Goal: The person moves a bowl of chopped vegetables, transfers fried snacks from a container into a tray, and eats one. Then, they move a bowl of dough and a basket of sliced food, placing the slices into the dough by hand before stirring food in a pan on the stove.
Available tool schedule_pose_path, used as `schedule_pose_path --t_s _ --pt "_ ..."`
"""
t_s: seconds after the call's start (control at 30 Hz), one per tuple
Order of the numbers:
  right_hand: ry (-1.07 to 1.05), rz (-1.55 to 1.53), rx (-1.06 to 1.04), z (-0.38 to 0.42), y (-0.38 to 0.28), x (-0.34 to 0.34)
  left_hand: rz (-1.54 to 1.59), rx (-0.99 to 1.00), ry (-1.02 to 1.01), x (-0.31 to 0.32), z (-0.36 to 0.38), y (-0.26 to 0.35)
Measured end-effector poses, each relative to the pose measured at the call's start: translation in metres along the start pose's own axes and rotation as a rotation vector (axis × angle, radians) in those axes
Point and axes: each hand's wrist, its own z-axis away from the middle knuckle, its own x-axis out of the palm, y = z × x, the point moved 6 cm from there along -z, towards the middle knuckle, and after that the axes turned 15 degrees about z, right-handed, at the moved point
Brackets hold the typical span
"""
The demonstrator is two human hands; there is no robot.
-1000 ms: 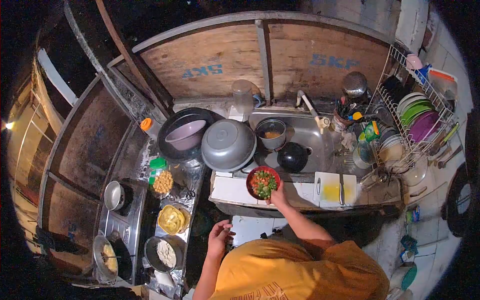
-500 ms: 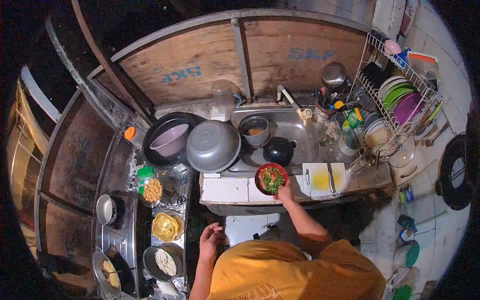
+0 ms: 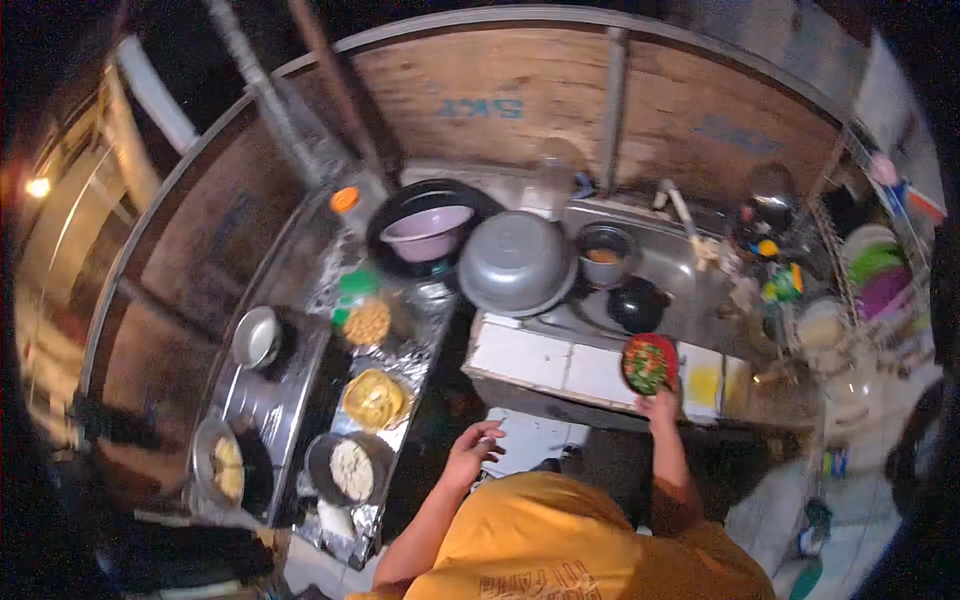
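My right hand (image 3: 658, 406) grips the near rim of a red bowl (image 3: 673, 352) at the front edge of the sink counter. Chopped green and red vegetables (image 3: 647, 366) fill the bowl. Just right of it lies a white cutting board (image 3: 706, 366) with a yellow stain, partly hidden and blurred. Low in front of my body, my left hand (image 3: 477, 452) is empty, its fingers loosely apart. The nearest things to it are a dark pot of white flour-like stuff (image 3: 352, 470) and a yellow container of pale slices (image 3: 374, 400), both on the left counter.
A sink (image 3: 675, 265) holds a pot (image 3: 606, 254) and a black bowl (image 3: 637, 304). Beside it sit an upturned grey basin (image 3: 515, 262) and a lilac basin (image 3: 428, 234). On the left are a stove (image 3: 275, 400) with pans and a foil-covered counter (image 3: 415, 345). A dish rack (image 3: 850, 290) stands right.
My view has swung left, so the counters appear shifted right and blurred. The red bowl is still in my right hand. My left hand stays empty.
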Motion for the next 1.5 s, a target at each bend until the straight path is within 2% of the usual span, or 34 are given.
schedule_pose_path --t_s 0.03,0.07,0.1,0.13,0.17,0.2,0.27,0.33,0.37,0.43,0.47,0.5,0.53,0.6,0.63,0.7,0.77,0.83,0.93,1.0,1.03,1.1,1.17,1.23,1.33,1.37,1.4,1.47,1.5 --pt "0.111 0.076 0.102 0.007 -0.004 -0.008 0.000 0.013 0.004 -0.003 0.001 0.000" --pt "0.219 0.185 0.088 0.070 -0.047 -0.002 0.000 0.028 0.005 -0.007 0.003 0.000" --pt "0.202 0.228 -0.300 0.024 -0.028 -0.030 0.005 0.037 0.005 -0.012 0.005 -0.001" --pt "0.533 0.550 -0.765 0.012 -0.024 -0.050 0.010 0.047 0.001 -0.016 0.006 0.001" --pt "0.571 0.916 -0.677 0.076 -0.073 -0.023 -0.004 0.034 0.026 -0.021 0.009 0.002" --pt "0.546 0.737 -0.773 0.118 -0.099 0.001 0.014 0.056 0.058 -0.024 0.012 0.004" --pt "0.229 0.941 -0.810 0.090 -0.073 0.010 -0.023 0.036 0.092 -0.028 0.017 0.002" --pt "0.148 1.039 -0.939 0.113 -0.064 0.056 0.010 0.056 0.128 -0.031 0.021 0.002" --pt "0.033 1.147 -0.967 0.131 -0.066 0.086 0.016 0.070 0.135 -0.030 0.025 0.003" --pt "-0.214 1.140 -0.889 0.170 -0.070 0.146 0.039 0.101 0.168 -0.030 0.031 0.004" --pt "-0.312 1.063 -0.967 0.153 -0.041 0.163 0.048 0.116 0.185 -0.030 0.034 0.003" --pt "-0.396 1.135 -0.946 0.170 -0.042 0.187 0.059 0.131 0.204 -0.031 0.038 0.001" --pt "-0.419 1.108 -1.042 0.176 -0.034 0.208 0.077 0.147 0.237 -0.034 0.043 -0.003" --pt "-0.669 1.449 -0.851 0.172 -0.007 0.240 0.022 0.136 0.282 -0.043 0.052 -0.014" --pt "-0.709 1.456 -0.870 0.187 -0.012 0.254 0.020 0.127 0.337 -0.051 0.057 -0.022" --pt "-0.911 1.235 -1.313 0.238 -0.028 0.275 0.031 0.176 0.388 -0.063 0.070 -0.034" --pt "-1.068 1.320 -1.295 0.239 -0.014 0.280 0.044 0.215 0.436 -0.066 0.086 -0.049" --pt "-1.218 1.399 -1.274 0.240 -0.001 0.289 0.117 0.380 0.531 -0.071 0.105 -0.052" --pt "-1.348 1.523 -0.714 0.232 0.025 0.291 0.173 0.380 0.535 -0.069 0.140 -0.043" --pt "-1.381 1.490 -0.780 0.243 0.040 0.306 0.282 0.432 0.570 -0.101 0.154 -0.062" --pt "-1.391 1.441 -0.837 0.245 0.047 0.310 0.349 0.390 0.633 -0.120 0.160 -0.072" --pt "-1.385 1.384 -0.823 0.237 0.073 0.322 0.421 0.387 0.732 -0.151 0.173 -0.076" --pt "-1.364 1.337 -0.807 0.232 0.098 0.334 0.400 0.351 0.748 -0.179 0.183 -0.066" --pt "-1.201 1.372 -0.389 0.212 0.128 0.332 0.376 0.324 0.781 -0.203 0.194 -0.051" --pt "-1.142 1.465 -0.367 0.174 0.173 0.330 0.425 0.410 0.712 -0.252 0.202 -0.041" --pt "-1.081 1.456 -0.411 0.167 0.180 0.328 0.404 0.385 0.724 -0.256 0.213 -0.025" --pt "-1.064 1.458 -0.409 0.117 0.199 0.319 0.417 0.371 0.739 -0.270 0.215 -0.023" --pt "-1.112 1.416 -0.823 0.074 0.249 0.311 0.452 0.451 0.708 -0.286 0.225 -0.010" --pt "-1.092 1.416 -0.825 0.095 0.237 0.315 0.498 0.409 0.722 -0.289 0.234 -0.003"
